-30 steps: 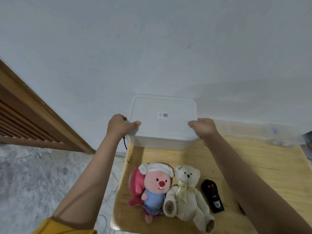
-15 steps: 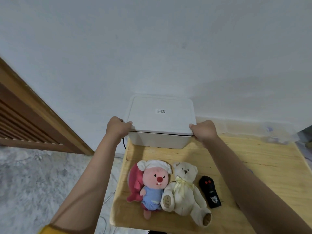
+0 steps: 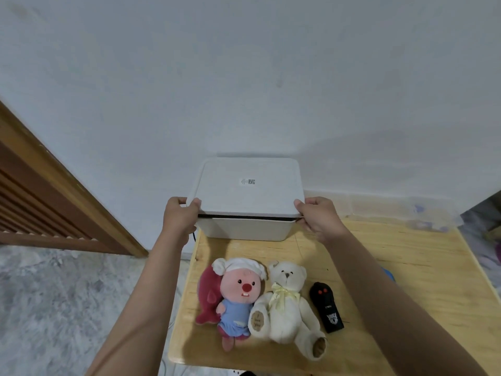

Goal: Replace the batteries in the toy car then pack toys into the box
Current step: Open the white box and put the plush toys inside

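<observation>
A white plastic box (image 3: 245,229) stands at the back left of the wooden table (image 3: 393,267), against the wall. Its white lid (image 3: 249,191) has a small QR sticker and sits slightly raised, with a dark gap along the front edge. My left hand (image 3: 180,218) grips the lid's left front corner and my right hand (image 3: 317,217) grips the right front corner. In front lie a pink plush with a white cap (image 3: 238,297), a cream teddy bear (image 3: 284,302) and a black remote control (image 3: 326,308). No toy car shows.
A clear plastic lid or tray (image 3: 401,210) lies at the table's back right by the wall. A wooden slatted door frame (image 3: 40,191) stands to the left over grey marbled floor (image 3: 54,308). A black cable (image 3: 194,236) hangs behind the table's left corner.
The view has tilted down a little. Both hands slid to the lid's front corners, and the lid's front edge now stands lifted off the box with a dark gap.
</observation>
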`<state>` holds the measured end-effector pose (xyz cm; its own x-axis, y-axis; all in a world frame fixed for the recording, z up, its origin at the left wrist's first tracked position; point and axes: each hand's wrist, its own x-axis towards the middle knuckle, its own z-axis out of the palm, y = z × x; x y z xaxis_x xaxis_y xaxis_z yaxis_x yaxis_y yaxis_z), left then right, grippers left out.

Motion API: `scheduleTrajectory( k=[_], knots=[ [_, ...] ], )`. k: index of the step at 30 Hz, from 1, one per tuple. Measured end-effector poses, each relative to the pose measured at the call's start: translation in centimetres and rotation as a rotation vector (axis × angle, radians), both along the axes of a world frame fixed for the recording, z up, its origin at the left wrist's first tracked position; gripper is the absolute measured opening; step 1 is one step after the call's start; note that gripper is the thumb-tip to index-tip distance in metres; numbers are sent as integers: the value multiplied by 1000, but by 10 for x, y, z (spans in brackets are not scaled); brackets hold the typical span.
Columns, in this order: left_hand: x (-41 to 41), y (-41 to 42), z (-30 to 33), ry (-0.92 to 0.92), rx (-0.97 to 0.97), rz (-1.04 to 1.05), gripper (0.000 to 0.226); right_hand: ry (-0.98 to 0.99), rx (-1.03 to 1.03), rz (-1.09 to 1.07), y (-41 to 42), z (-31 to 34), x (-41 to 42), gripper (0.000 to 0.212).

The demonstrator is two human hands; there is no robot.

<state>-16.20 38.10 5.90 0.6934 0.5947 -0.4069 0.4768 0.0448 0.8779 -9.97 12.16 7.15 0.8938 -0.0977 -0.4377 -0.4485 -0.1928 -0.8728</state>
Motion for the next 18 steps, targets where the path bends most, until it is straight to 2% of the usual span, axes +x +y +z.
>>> scheduleTrajectory(
  k=[6,10,14,18],
  knots=[
    [-17,-5,2,-39,-35,2,29,-14,71,-15,-2,-3,-8,6],
    [-23,-9,7,-133,101,38,27,-75,57,-17,-7,-5,-17,7],
    [-29,-19,14,-155,245,-50,28,-176,14,-42,-28,-2,-29,28],
    [-39,-58,21,-152,303,-214,50,-191,-45,-1,-77,-4,-43,40]
  ],
)
